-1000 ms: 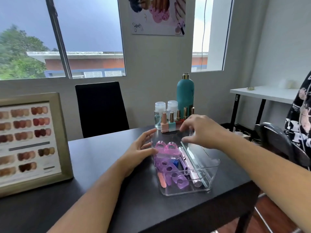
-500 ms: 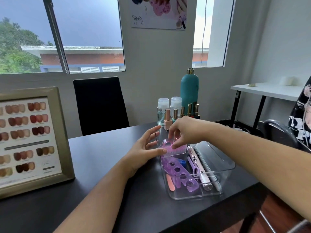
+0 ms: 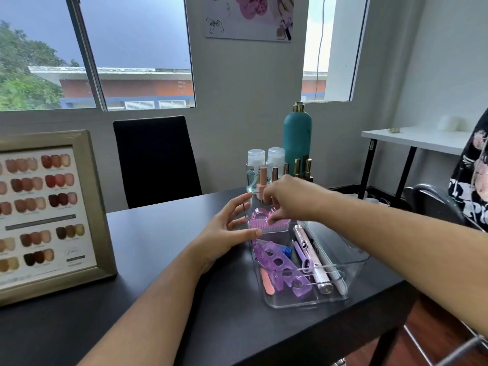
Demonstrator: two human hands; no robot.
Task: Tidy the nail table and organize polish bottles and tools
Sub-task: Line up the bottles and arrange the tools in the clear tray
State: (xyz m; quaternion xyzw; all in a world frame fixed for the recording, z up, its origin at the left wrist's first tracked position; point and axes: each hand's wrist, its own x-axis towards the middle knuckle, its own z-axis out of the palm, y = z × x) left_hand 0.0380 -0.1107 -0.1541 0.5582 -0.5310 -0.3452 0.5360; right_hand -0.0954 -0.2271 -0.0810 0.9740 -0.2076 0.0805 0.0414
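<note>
A clear plastic organizer tray (image 3: 353,268) sits on the dark table (image 3: 163,260) at its right side. Inside lie purple toe separators (image 3: 280,265), a peach nail file (image 3: 267,285), a silver-pink pen tool (image 3: 311,260) and a purple tool. My right hand (image 3: 290,199) pinches a pink nail brush (image 3: 266,224) at the tray's far end. My left hand (image 3: 227,231) rests open against the tray's left wall, fingers spread. Behind the tray stand a row of polish bottles (image 3: 295,170), two clear pump bottles (image 3: 254,165) and a tall teal bottle (image 3: 297,133).
A framed nail colour chart (image 3: 47,212) stands on the table's left. A black chair (image 3: 155,157) faces me across the table. A white side table (image 3: 417,138) and another black chair (image 3: 433,202) stand at the right, with a patterned garment at the frame edge.
My right hand moved from the tray's right rim to its far left end and took hold of the pink nail brush. My left hand stayed against the tray's left side.
</note>
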